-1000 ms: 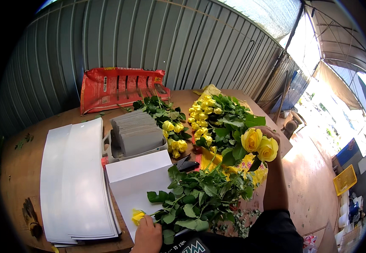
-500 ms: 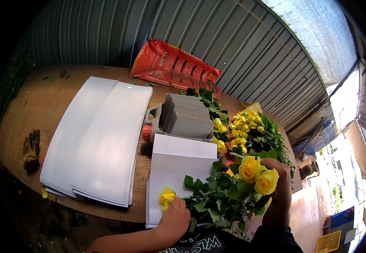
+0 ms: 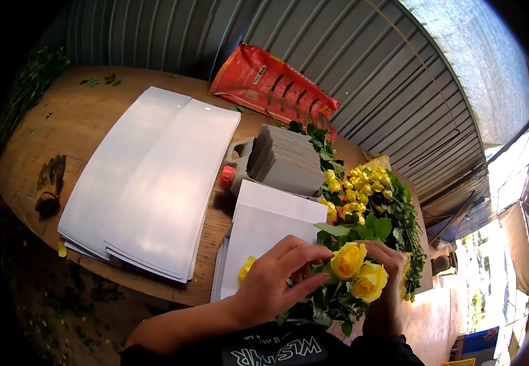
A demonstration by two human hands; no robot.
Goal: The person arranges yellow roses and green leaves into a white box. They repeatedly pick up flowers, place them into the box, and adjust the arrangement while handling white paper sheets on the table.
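Observation:
My right hand [image 3: 389, 263] is closed around the stems of a small bunch of yellow roses [image 3: 369, 281], just behind two open blooms. Dark green leaves [image 3: 328, 303] hang below the flowers. My left hand [image 3: 284, 270] reaches in from the left beside these blooms, thumb and forefinger apart, their tips at the leaves; its other fingers are curled and partly hidden. Another yellow rose head [image 3: 247, 267] rests on the white paper sheet [image 3: 270, 229], partly covered by my left hand.
Tall white sheets [image 3: 148, 183] lie stacked on the wooden table [image 3: 26, 152], with a dirty glove [image 3: 50, 186] left of them. A cut-open jug [image 3: 240, 160] holds grey cards [image 3: 289, 161]. More yellow roses [image 3: 365, 186] lie at right, a red bag [image 3: 273, 85] by the metal wall.
My left hand has left the rose head on the sheet and moved up and right to the bunch. My right hand has brought the bunch slightly left. The whole view has shifted.

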